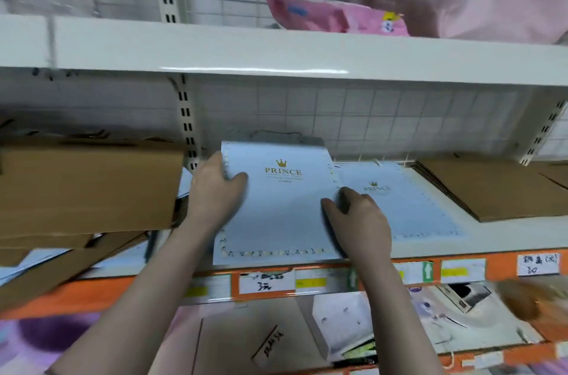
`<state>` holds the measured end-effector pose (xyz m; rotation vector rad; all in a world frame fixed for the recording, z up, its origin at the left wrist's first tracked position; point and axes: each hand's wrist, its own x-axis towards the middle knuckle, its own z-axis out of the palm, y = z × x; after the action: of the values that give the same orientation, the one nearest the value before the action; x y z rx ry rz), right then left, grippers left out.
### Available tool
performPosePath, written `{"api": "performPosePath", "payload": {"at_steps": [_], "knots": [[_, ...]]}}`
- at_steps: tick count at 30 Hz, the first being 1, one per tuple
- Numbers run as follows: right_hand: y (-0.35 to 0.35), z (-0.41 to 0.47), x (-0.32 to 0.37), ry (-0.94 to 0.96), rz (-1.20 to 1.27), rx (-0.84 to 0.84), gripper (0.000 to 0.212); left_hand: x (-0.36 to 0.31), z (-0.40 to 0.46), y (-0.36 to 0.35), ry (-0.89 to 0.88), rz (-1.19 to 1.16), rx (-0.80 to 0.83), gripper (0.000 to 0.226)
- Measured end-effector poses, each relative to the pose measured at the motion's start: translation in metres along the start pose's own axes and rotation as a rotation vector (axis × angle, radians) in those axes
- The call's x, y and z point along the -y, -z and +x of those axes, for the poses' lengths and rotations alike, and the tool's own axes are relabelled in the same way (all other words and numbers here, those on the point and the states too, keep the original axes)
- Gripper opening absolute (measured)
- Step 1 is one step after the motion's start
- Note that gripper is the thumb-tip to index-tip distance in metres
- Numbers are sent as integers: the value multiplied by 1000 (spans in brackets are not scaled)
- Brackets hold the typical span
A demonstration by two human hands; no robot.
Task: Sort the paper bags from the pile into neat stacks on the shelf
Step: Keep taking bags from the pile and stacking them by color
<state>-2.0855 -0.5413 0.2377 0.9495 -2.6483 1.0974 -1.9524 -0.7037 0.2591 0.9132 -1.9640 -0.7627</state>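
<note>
At nine o'clock I see a brown box (86,187) overhanging a loose pile (101,254) of flat brown and pale bags, probably the unsorted heap, so the middle of the shelf (430,247) serves for stacking. My left hand (215,193) clasps the left edge of the blue bag (278,208), thumb on top, the fingers out of sight beyond the edge. My right hand (358,218) mirrors it at three o'clock of the bag, thumb on top and fingers curled over the right edge. Both grips hold the bag; I judge this two-sided hold is for squaring it flat near the shelf front. Its right edge overlaps a second blue bag (399,199). Further right lies a neat stack of brown bags (491,190).
</note>
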Motion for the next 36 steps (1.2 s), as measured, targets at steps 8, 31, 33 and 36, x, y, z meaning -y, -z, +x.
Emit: {"api": "performPosePath", "payload": {"at_steps": [8, 31, 33, 36], "knots": [[11, 56, -67, 27, -36, 36, 28, -19, 16, -83, 59, 169, 9, 31], [46, 124, -193, -92, -235, 60, 29, -62, 8, -232, 155, 143, 378, 20], [45, 122, -196, -91, -248, 71, 30, -59, 6, -234, 176, 146, 393, 26], [45, 120, -193, -86, -247, 66, 32, -59, 7, -235, 167, 185, 401, 25]]}}
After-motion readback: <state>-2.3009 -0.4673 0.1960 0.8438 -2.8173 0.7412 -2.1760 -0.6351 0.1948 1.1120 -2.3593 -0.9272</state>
